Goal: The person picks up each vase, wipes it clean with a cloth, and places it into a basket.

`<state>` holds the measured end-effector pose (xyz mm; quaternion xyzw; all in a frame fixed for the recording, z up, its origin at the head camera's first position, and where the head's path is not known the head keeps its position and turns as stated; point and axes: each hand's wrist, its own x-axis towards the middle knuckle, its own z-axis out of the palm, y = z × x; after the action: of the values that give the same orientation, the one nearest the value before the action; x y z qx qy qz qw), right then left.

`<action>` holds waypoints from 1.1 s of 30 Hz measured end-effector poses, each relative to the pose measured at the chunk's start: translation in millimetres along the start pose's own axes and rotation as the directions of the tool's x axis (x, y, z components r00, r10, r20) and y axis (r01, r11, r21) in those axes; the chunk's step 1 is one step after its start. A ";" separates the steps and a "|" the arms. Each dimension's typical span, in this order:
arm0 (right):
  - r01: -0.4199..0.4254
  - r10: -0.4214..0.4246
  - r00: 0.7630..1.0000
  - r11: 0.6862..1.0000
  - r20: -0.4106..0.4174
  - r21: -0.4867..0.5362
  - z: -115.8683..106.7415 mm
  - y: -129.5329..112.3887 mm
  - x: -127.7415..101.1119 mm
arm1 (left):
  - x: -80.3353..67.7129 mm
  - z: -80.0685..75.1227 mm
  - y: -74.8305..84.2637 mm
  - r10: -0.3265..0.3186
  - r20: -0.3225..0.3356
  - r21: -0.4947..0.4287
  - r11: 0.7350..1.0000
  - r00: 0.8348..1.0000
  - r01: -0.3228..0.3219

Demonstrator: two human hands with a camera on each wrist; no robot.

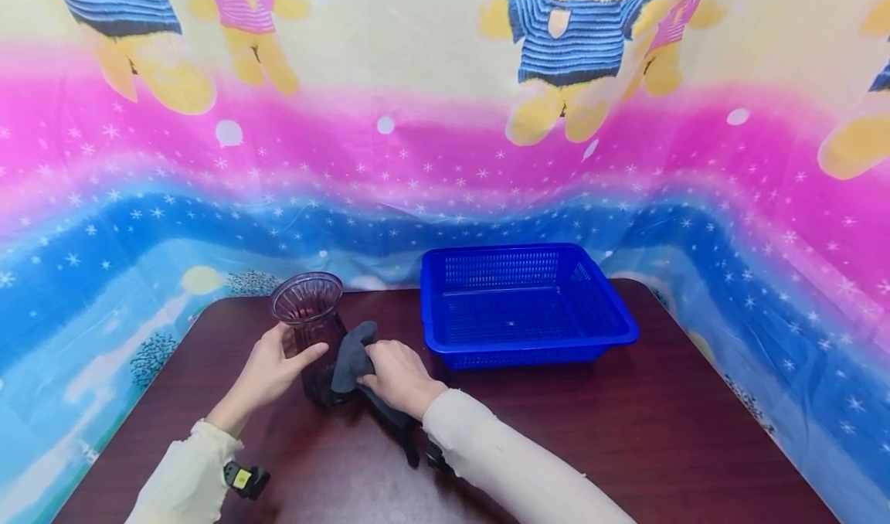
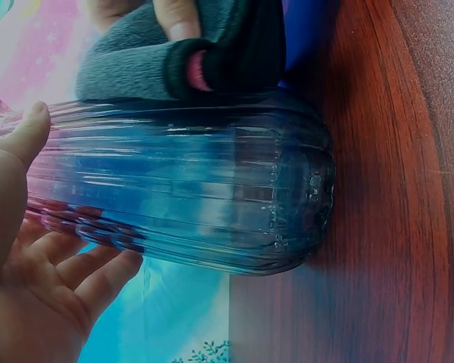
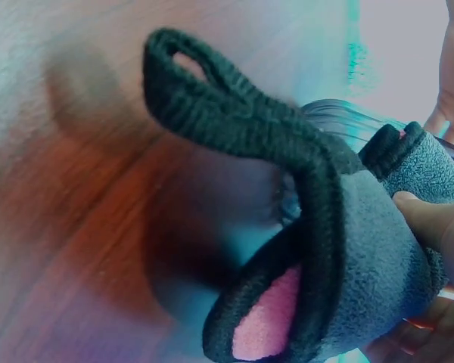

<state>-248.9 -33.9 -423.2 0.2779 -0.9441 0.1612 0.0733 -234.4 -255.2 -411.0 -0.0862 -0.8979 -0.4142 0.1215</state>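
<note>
A ribbed, purple-tinted glass vase with a flared rim stands at the left of the table. My left hand holds it below the rim, thumb on the near side and fingers round the far side. In the left wrist view the vase's clear ribbed body shows, its base close to the tabletop. My right hand grips a folded grey cloth against the vase's right side. Dark edging, a hanging loop and a pink patch show on the cloth in the right wrist view.
A blue plastic basket with slotted walls stands at the back of the dark red-brown wooden table, right of the vase. A printed curtain with bears and snowflakes hangs behind and at both sides.
</note>
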 end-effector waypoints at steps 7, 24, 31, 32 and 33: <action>0.000 0.000 1.000 1.000 -0.010 0.009 -9.4 -6.2 1.5 | -0.1 -0.5 -0.4 -0.004 0.006 -0.007 1.000 1.000 0.004; 0.034 -0.033 0.997 0.999 -0.063 0.020 -34.4 -13.7 13.3 | 0.9 -2.1 1.0 -0.007 0.027 0.004 1.000 1.000 0.007; 0.022 -0.020 0.998 0.999 -0.054 0.042 -36.2 -15.3 13.6 | 1.2 -1.9 -1.8 -0.003 0.034 0.002 1.000 0.999 0.003; 0.020 -0.018 0.998 0.999 -0.053 0.046 -35.2 -15.0 13.0 | 1.1 -1.9 -1.6 -0.005 0.034 0.003 1.000 0.999 0.005; 0.020 -0.017 0.998 0.999 -0.055 0.047 -33.9 -14.6 12.3 | 1.2 -1.7 -1.9 -0.007 0.033 0.005 1.000 0.999 0.007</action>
<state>-249.6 -40.0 -384.8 0.2838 -0.9351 0.1906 0.0937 -235.7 -257.7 -410.9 -0.0898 -0.9010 -0.4111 0.1053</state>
